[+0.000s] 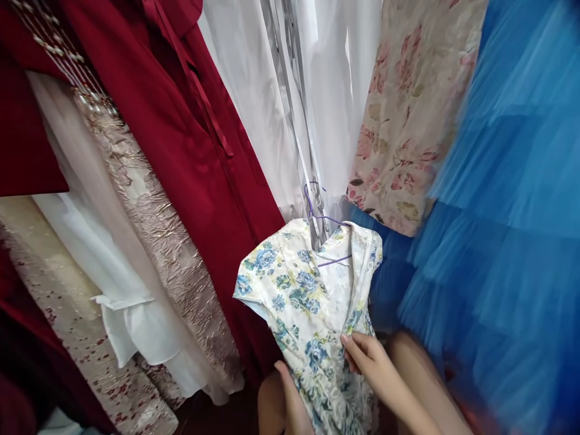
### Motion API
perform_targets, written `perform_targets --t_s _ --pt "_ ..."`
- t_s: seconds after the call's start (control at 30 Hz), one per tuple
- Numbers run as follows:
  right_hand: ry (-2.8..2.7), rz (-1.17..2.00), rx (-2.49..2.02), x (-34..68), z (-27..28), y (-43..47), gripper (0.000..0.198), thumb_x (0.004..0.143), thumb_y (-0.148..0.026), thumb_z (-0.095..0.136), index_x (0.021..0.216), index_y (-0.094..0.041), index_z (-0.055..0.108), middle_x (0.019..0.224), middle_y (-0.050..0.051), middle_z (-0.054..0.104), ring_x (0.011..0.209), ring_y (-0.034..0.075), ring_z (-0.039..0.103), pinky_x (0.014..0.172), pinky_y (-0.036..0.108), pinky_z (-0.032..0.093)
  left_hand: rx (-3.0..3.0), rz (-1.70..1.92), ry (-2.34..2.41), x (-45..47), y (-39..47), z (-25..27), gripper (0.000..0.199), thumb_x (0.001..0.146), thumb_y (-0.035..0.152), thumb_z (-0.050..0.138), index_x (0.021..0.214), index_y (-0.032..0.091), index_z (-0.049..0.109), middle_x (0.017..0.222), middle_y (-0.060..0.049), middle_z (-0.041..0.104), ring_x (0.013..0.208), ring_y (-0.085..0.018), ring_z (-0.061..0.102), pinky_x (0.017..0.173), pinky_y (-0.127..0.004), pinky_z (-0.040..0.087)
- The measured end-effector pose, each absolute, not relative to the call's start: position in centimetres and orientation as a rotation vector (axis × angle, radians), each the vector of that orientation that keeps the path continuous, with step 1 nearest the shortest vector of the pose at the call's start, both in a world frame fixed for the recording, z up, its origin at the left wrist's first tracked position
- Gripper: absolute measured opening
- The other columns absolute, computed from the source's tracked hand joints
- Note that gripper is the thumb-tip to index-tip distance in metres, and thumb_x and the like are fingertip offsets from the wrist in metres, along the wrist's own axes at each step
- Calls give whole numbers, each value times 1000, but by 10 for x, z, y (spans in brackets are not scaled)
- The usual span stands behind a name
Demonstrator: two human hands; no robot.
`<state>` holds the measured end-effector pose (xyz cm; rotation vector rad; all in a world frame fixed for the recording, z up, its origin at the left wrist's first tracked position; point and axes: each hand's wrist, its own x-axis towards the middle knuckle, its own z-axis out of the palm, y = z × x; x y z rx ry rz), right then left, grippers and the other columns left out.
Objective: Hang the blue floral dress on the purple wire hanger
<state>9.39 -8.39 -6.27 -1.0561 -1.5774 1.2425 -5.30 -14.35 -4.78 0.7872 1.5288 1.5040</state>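
Observation:
A white floral dress (294,296) with blue roses hangs in front of me on a thin purple hanger (309,202). Its neckline is open at the front, and the hanger's lower bar shows inside. My right hand (366,356) pinches the front edge of the dress between thumb and fingers, below the neckline. At the dress's left side is my left hand (292,396), its thumb against the fabric edge. The fingers of that hand are hidden behind the cloth.
Long dark red garments (181,139) and a textured pink-gold one (167,254) hang at the left. Behind are white drapes (330,78) and shiny ribbon-like strips (294,115). A pink floral garment (399,133) and blue layered tulle (493,241) hang at the right. My knees show below.

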Motion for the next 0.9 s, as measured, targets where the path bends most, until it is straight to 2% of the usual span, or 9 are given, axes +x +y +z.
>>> perform_targets --t_s 0.07,0.1,0.17,0.33,0.57,0.63,0.73,0.8,0.9 --pt "-1565 1244 -1049 93 -61 -85 51 94 -56 43 60 -19 50 53 -1 50 53 14 47 56 27 34 740 1523 1478 -55 -149 -54 51 74 67 63 93 22 78 114 -11 71 123 -33 56 101 -35 47" --pt "-1556 1240 -1053 93 -60 -86 50 94 -56 44 59 -20 49 53 -1 51 53 14 46 56 27 34 731 1516 1412 -54 -149 -58 48 68 59 74 97 21 78 114 -11 71 123 -34 57 103 -36 46" --pt "-1539 1210 -1091 95 -61 -88 49 92 -57 48 60 -20 48 54 -1 51 53 14 45 55 26 33 736 1461 1239 -49 -144 -67 55 62 44 83 111 20 74 117 -11 70 123 -34 56 107 -40 44" --pt "-1530 1075 -1227 103 -65 -98 41 90 -53 53 65 -20 47 60 -2 51 60 16 47 59 26 34 807 1433 1135 -35 -130 -89 63 72 42 78 129 21 63 127 -12 65 131 -30 49 114 -41 36" --pt "-1559 1250 -1100 110 -41 -112 43 92 -49 50 60 -20 48 57 -2 48 57 15 45 56 27 32 917 1460 1188 -37 -128 -86 58 76 38 76 128 20 61 131 -12 62 129 -30 52 110 -38 40" --pt "-1499 1321 -1069 109 -39 -113 45 91 -51 52 58 -19 49 54 -2 47 54 14 43 55 27 30 913 1577 1324 -36 -127 -84 64 74 37 76 132 22 54 132 -11 60 126 -29 55 106 -38 44" --pt "-1391 1387 -1051 105 -46 -115 47 90 -55 51 61 -19 53 49 -3 47 48 12 39 52 27 27 895 1972 1646 -34 -129 -83 70 78 37 72 139 27 39 142 -11 49 126 -28 53 104 -41 45" --pt "-1325 1447 -1017 99 -53 -117 47 90 -57 50 64 -19 55 47 -3 47 45 11 37 50 27 26 1043 2120 1782 -32 -132 -83 57 80 37 70 131 27 45 139 -12 49 126 -29 51 106 -44 41" --pt "-1246 1519 -925 90 -59 -121 45 88 -57 54 66 -18 56 47 -4 47 44 10 37 49 26 25 1381 1879 1721 -25 -135 -87 26 81 39 68 104 27 63 124 -11 58 121 -31 53 106 -43 40"
